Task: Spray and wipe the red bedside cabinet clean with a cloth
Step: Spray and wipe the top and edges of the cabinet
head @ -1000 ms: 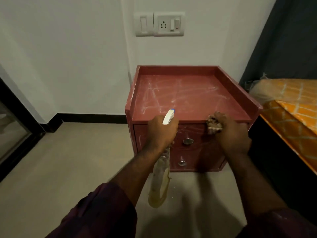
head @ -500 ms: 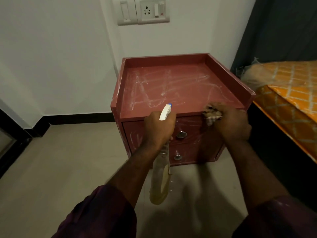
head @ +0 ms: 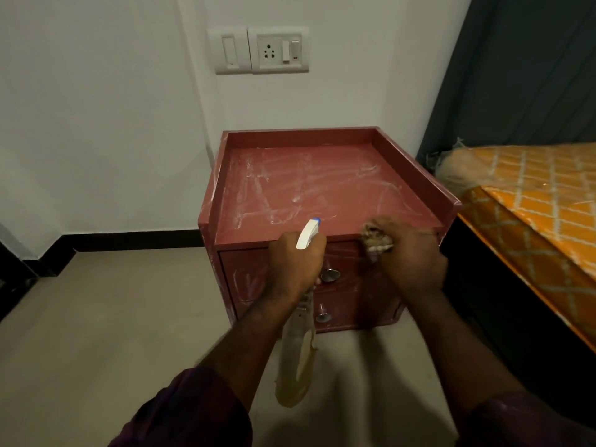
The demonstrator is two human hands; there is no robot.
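Red bedside cabinet (head: 322,188) stands in the centre of the frame with its back to the white wall. Its right side is close to the bed (head: 532,201); the gap between them is dark, so I cannot tell whether they touch. A raised rim runs along the left, back and right of the top, while the front edge is flat and open toward the person. White streaks cross the top and the upper drawer front. Bare floor (head: 113,317) spreads left of the cabinet as far as the black skirting (head: 129,240).

The left hand (head: 295,262) grips the neck of the spray bottle (head: 298,359) with its fingers curled round it. The white nozzle (head: 308,235) sits just below the top's front edge, and the bottle's body hangs down in front of the drawers. The right hand (head: 414,259) is closed round a bunched cloth (head: 375,241) at the front edge, near the right front corner.

Both hands cover much of the upper drawer front. 2 round metal knobs show between the forearms, the upper knob (head: 331,275) partly behind the left hand and the lower knob (head: 323,316) beside the bottle. The finger on the trigger is hidden. The cabinet's lower right corner is lost in shadow. The bed is cut off by the right edge of the frame, below a dark curtain (head: 522,69) at upper right. A switch and socket plate (head: 279,50) sits on the wall above the cabinet.
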